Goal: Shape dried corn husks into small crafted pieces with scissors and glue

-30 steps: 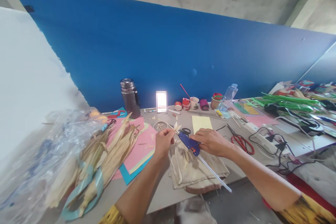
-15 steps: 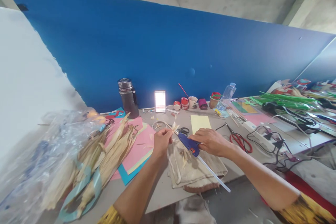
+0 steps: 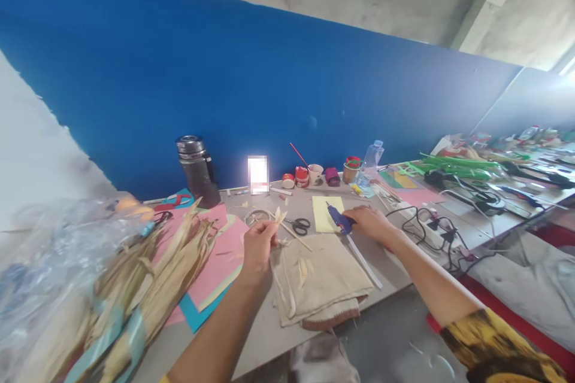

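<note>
My left hand pinches a small pale corn-husk piece above the table, fingers closed on it. My right hand grips a blue glue gun, whose nozzle points over a yellow paper sheet. A clear glue stick trails from the gun's back toward the table edge. A folded beige cloth with husk scraps lies between my arms. Black-handled scissors lie just behind the cloth.
Dried corn husks on pink and blue paper lie left, beside a clear plastic bag. A dark flask, small pots and a water bottle line the blue wall. Cables and a power strip lie right.
My right hand has carried the glue gun away from the husk piece, to the right and back over the yellow paper. My left hand still holds the husk. The camera has swung right.
</note>
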The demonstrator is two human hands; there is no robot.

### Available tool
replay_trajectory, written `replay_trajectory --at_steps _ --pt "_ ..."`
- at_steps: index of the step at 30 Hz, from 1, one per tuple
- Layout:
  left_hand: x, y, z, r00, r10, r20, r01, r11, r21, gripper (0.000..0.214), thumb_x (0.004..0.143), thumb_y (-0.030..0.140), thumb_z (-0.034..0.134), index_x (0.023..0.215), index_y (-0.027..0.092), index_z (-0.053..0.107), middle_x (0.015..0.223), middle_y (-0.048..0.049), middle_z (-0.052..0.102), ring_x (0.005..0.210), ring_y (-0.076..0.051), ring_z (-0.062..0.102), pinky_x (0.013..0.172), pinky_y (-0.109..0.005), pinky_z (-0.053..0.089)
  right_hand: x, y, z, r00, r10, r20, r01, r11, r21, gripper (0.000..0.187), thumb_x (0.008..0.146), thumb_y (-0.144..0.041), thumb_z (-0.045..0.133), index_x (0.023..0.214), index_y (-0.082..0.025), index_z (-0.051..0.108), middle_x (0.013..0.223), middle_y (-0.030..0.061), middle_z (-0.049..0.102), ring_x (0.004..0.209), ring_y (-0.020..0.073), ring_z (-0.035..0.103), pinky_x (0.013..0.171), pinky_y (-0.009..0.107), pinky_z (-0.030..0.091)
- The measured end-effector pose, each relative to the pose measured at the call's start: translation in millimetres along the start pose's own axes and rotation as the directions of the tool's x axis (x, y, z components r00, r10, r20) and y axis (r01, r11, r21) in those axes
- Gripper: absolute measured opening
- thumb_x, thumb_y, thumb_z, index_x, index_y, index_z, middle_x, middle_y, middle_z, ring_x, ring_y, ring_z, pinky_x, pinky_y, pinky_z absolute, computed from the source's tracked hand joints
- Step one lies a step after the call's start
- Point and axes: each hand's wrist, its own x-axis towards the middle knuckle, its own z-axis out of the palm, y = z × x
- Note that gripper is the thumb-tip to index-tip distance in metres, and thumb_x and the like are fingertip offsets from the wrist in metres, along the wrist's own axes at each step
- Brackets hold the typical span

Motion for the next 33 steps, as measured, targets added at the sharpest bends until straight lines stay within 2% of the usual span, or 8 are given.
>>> replay_trajectory --at_steps 5,11,20,24,26,27,29,33 --pt "1.8 1.1 -0.9 0.999 -0.05 -0.013 0.049 0.997 -0.053 0.018 0.062 0.032 0.073 0.062 0.017 0.063 0.046 0.0057 0.046 0.045 -0.008 0.041 0.044 -0.019 0.035 25.4 14.8 18.1 0.997 0.035 0.063 -0.033 0.999 -0.032 0.034 0.083 -0.015 0.056 0.113 -0.025 0.07 0.114 0.0107 0.072 0.11 0.0281 0.063 0.081 0.032 0.042" --pt "4.6 -2.1 -3.7 0.999 -0.048 -0.012 0.047 0.997 -0.06 0.016 0.063 0.031 0.074 0.064 0.017 0.065 0.046 0.0055 0.047 0.046 -0.007 0.042 0.047 -0.019 0.039 31.9 11.6 31.2 0.995 0.06 0.076 -0.058 0.998 -0.025 0.034 0.087 -0.014 0.052 0.113 -0.025 0.072 0.112 0.0138 0.069 0.105 0.0287 0.066 0.078 0.032 0.044" --pt "5.2 -2.9 -2.2 0.999 -0.047 -0.028 0.045 0.998 -0.05 0.015 0.062 0.03 0.073 0.066 0.017 0.066 0.047 0.0053 0.049 0.045 -0.007 0.044 0.045 -0.019 0.038 31.4 11.2 24.1 0.99 0.093 0.11 -0.094 0.996 0.0 0.03 0.09 -0.019 0.055 0.114 -0.021 0.072 0.113 0.0152 0.067 0.098 0.0262 0.068 0.076 0.03 0.044" --pt "5.1 -2.4 -1.2 0.999 -0.046 -0.03 0.044 0.997 -0.062 0.013 0.063 0.028 0.073 0.062 0.018 0.064 0.047 0.0056 0.048 0.045 -0.007 0.043 0.045 -0.018 0.036 16.1 -9.9 14.9 0.991 0.131 0.036 -0.132 0.991 0.012 0.036 0.092 -0.02 0.051 0.125 -0.021 0.065 0.123 0.0156 0.066 0.104 0.0282 0.066 0.076 0.031 0.042" --pt "4.8 -2.7 -0.9 0.999 -0.031 -0.031 0.029 0.998 -0.06 0.013 0.064 0.027 0.071 0.06 0.018 0.062 0.048 0.0054 0.047 0.046 -0.007 0.043 0.045 -0.018 0.037 2.3 -32.9 12.3 0.997 0.063 -0.038 -0.059 0.992 0.11 0.029 0.095 -0.024 0.047 0.113 -0.025 0.07 0.115 0.0084 0.071 0.102 0.0246 0.066 0.075 0.029 0.041" --pt "4.5 -3.0 -0.9 0.999 -0.022 -0.033 0.02 0.998 -0.053 0.013 0.064 0.026 0.07 0.059 0.018 0.061 0.048 0.0053 0.048 0.045 -0.007 0.043 0.045 -0.018 0.037 -5.4 -46.3 12.1 0.998 -0.012 -0.07 0.026 0.98 0.198 0.025 0.094 -0.024 0.049 0.106 -0.025 0.071 0.108 0.0053 0.073 0.099 0.0223 0.066 0.074 0.027 0.04" --pt "4.1 -3.7 -1.1 1.0 0.002 -0.028 -0.003 0.999 -0.036 0.014 0.065 0.026 0.069 0.058 0.018 0.06 0.048 0.005 0.048 0.045 -0.007 0.043 0.046 -0.019 0.038 -19.9 -72.7 13.7 0.982 -0.18 -0.058 0.189 0.927 0.323 0.019 0.092 -0.027 0.054 0.099 -0.026 0.072 0.101 0.0016 0.075 0.092 0.0192 0.067 0.07 0.025 0.038" --pt "3.6 -4.6 -1.5 1.0 0.03 0.0 -0.03 0.999 -0.033 0.017 0.068 0.027 0.068 0.058 0.018 0.058 0.048 0.0053 0.047 0.045 -0.007 0.044 0.046 -0.018 0.037 -36.9 -104.4 18.6 0.937 -0.346 -0.054 0.347 0.893 0.288 0.02 0.087 -0.032 0.066 0.105 -0.026 0.071 0.104 0.0024 0.072 0.094 0.0203 0.065 0.07 0.025 0.036"
